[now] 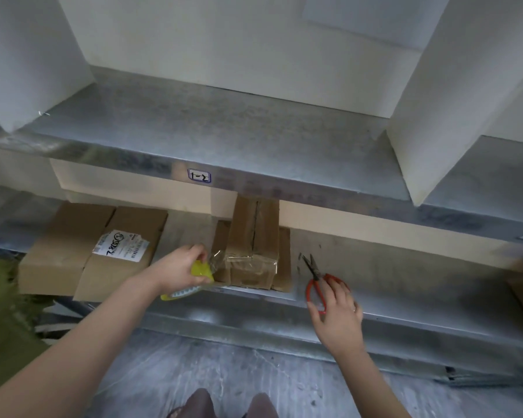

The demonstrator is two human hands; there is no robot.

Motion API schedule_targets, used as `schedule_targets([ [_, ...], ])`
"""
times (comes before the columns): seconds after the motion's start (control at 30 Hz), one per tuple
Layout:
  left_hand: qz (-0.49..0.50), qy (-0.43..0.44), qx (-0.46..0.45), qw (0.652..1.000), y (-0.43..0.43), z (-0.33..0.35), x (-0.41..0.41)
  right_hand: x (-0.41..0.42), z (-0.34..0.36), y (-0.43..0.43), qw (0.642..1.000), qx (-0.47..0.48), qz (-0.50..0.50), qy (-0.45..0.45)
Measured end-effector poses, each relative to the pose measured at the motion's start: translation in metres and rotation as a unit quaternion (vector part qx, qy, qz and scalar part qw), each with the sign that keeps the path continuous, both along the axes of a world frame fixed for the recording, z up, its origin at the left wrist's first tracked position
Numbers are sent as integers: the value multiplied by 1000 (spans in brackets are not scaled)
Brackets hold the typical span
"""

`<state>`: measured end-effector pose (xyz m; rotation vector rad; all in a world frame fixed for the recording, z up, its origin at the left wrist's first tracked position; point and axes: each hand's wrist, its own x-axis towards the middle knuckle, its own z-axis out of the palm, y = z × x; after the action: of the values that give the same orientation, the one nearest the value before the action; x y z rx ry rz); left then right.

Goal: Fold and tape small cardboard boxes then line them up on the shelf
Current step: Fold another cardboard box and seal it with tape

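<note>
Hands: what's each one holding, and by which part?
The left hand grips the yellow tape roll by its rim, tape stretched onto the cardboard box. The right hand holds the scissors by their red handles.

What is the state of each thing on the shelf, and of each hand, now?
Box: folded, tape across near end, seam on top gaping.
Tape: pulled from roll to box, uncut.
Scissors: lying on shelf, blades slightly apart.
Flat boxes: unfolded, lying flat.
Left hand: grips roll.
Right hand: touches scissors' handles, grip unclear.
</note>
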<state>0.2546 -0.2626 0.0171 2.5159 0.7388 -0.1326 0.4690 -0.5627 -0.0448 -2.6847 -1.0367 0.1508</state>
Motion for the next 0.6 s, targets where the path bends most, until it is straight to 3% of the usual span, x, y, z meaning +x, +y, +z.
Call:
schedule_targets([
  [0.23,-37,-5,-11,999,6,6,2,-67,49,35,994,82,66,-30],
  [0.6,-92,-23,-19,995,25,15,0,-86,56,99,997,66,41,13],
])
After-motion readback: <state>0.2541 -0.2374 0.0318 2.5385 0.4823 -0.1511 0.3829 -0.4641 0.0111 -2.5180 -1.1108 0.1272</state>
